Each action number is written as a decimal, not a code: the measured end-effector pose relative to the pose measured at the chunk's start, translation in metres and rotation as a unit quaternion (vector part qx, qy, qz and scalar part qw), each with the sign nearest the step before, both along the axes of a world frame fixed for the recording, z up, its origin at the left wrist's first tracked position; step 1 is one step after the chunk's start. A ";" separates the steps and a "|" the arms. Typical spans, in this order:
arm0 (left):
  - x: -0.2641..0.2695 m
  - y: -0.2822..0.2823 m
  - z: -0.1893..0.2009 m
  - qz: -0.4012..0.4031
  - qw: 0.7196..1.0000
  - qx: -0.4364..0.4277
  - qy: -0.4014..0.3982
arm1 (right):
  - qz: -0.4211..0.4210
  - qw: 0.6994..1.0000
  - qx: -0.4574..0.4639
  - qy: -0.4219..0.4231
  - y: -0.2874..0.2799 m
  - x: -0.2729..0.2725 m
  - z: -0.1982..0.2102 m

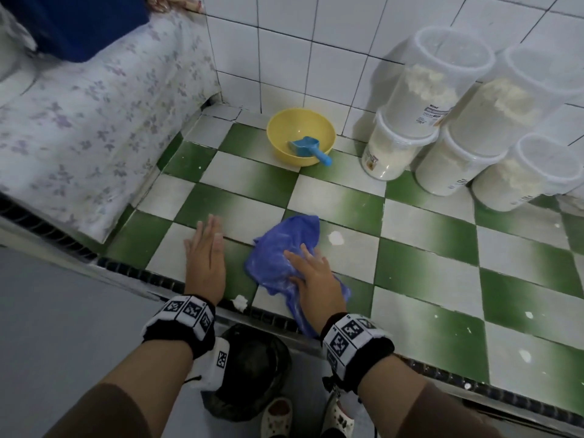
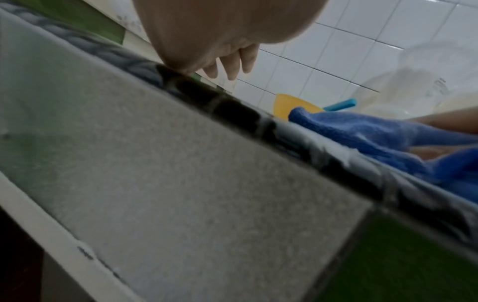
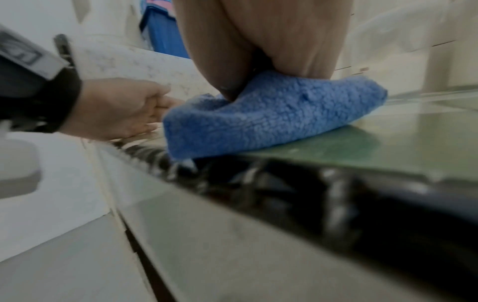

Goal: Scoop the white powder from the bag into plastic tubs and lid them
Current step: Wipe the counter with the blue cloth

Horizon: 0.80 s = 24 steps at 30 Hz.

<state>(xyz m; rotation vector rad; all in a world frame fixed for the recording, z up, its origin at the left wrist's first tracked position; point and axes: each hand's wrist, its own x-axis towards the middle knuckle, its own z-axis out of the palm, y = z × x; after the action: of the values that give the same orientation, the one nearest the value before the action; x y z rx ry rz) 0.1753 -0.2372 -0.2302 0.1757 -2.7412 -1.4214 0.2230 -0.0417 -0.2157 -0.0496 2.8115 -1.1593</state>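
The left hand point(image 1: 205, 260) is lying flat on the green-and-white checked worktop point(image 1: 426, 248) near its front edge, palm down, fingers straight and close together, holding nothing. Just beside it, the right hand point(image 1: 316, 276) is pressing down on a crumpled blue cloth point(image 1: 281, 248) with fingers spread over it; whether any finger is curling into the fabric cannot be told (the right wrist view shows only the heel of the hand sinking into the pile). The cloth is trailing over the black-tiled front edge point(image 1: 142, 275). Small lumps of white powder point(image 1: 335, 238) are lying on the tiles just right of the cloth and at the front edge between the wrists. At the back, against the white tiled wall point(image 1: 284, 42), a yellow bowl point(image 1: 301, 137) is holding a blue scoop point(image 1: 311, 149). In the back right corner five lidded plastic tubs point(image 1: 437, 86) of powder are standing stacked in two tiers, touching one another. A floral cloth-covered object point(image 1: 94, 121) is occupying the left end.
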 end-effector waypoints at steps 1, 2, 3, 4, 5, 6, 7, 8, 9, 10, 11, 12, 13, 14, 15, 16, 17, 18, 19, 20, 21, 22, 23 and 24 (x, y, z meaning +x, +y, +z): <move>0.001 -0.004 0.000 0.001 1.000 0.000 -0.002 | 0.012 1.000 -0.013 0.005 -0.008 0.007 -0.002; 0.003 -0.009 0.000 0.000 1.000 -0.005 -0.002 | 0.025 0.999 -0.025 0.010 -0.015 0.014 -0.003; 0.004 -0.014 0.000 -0.002 1.000 -0.011 -0.002 | 0.035 0.999 -0.035 0.012 -0.022 0.020 -0.005; 0.006 -0.019 0.000 -0.001 1.000 -0.012 -0.003 | 0.043 0.998 -0.043 0.015 -0.029 0.027 -0.007; 0.008 -0.024 0.001 0.003 1.000 -0.008 -0.006 | 0.047 0.998 -0.047 0.014 -0.036 0.034 -0.008; 0.010 -0.029 0.003 0.007 1.000 -0.002 -0.009 | 0.054 0.997 -0.054 0.012 -0.041 0.040 -0.009; 0.012 -0.033 0.004 0.009 1.000 0.000 -0.011 | 0.062 0.996 -0.062 0.002 -0.046 0.047 -0.009; 0.014 -0.038 0.005 0.008 1.000 -0.004 -0.010 | 0.071 0.995 -0.074 0.000 -0.049 0.053 -0.012; 0.015 -0.041 0.006 0.006 1.000 -0.010 -0.007 | 0.089 0.993 -0.075 0.005 -0.051 0.060 -0.013; 0.017 -0.044 0.006 0.005 1.000 -0.017 -0.004 | 0.115 0.991 -0.065 0.030 -0.053 0.066 -0.017; 0.018 -0.046 0.008 0.004 1.000 -0.021 -0.002 | 0.138 0.988 -0.043 0.046 -0.055 0.074 -0.021; 0.020 -0.047 0.011 0.004 1.000 -0.023 -0.002 | 0.170 0.983 -0.024 0.058 -0.056 0.081 -0.025; 0.021 -0.048 0.013 0.005 1.000 -0.023 -0.004 | 0.198 0.978 0.005 0.059 -0.057 0.088 -0.026; 0.023 -0.048 0.016 0.004 1.000 -0.023 -0.009 | 0.225 0.972 0.028 0.056 -0.059 0.095 -0.027; 0.024 -0.048 0.018 0.000 1.000 -0.025 -0.013 | 0.238 0.970 0.040 0.042 -0.059 0.102 -0.021; 0.025 -0.048 0.019 -0.007 0.999 -0.029 -0.013 | 0.256 0.966 0.037 0.024 -0.059 0.107 -0.020; 0.025 -0.047 0.019 -0.015 0.999 -0.032 -0.010 | 0.258 0.965 0.025 0.025 -0.057 0.110 -0.018; 0.024 -0.047 0.019 -0.021 0.999 -0.034 -0.009 | 0.243 0.969 0.002 0.040 -0.055 0.111 -0.019; 0.023 -0.046 0.019 -0.025 0.999 -0.035 -0.012 | 0.209 0.976 -0.032 0.047 -0.050 0.108 -0.015; 0.021 -0.045 0.018 -0.028 0.999 -0.039 -0.015 | 0.159 0.983 -0.073 0.051 -0.044 0.103 -0.011; 0.019 -0.043 0.018 -0.031 0.998 -0.045 -0.017 | 0.109 0.988 -0.090 0.062 -0.034 0.096 -0.006; 0.017 -0.039 0.018 -0.035 0.998 -0.053 -0.019 | 0.064 0.990 -0.097 0.084 -0.023 0.087 0.005; 0.015 -0.034 0.018 -0.040 0.997 -0.061 -0.020 | 0.022 0.991 -0.087 0.102 -0.008 0.078 0.015; 0.013 -0.029 0.018 -0.047 0.996 -0.068 -0.019 | -0.021 0.990 -0.085 0.107 0.010 0.069 0.025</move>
<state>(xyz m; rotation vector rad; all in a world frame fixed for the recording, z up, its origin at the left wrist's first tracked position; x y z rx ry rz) 0.1880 -0.2657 -0.2118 0.0699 -2.9006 -1.2580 0.2915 -0.0318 -0.1903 -0.1356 2.8993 -1.4841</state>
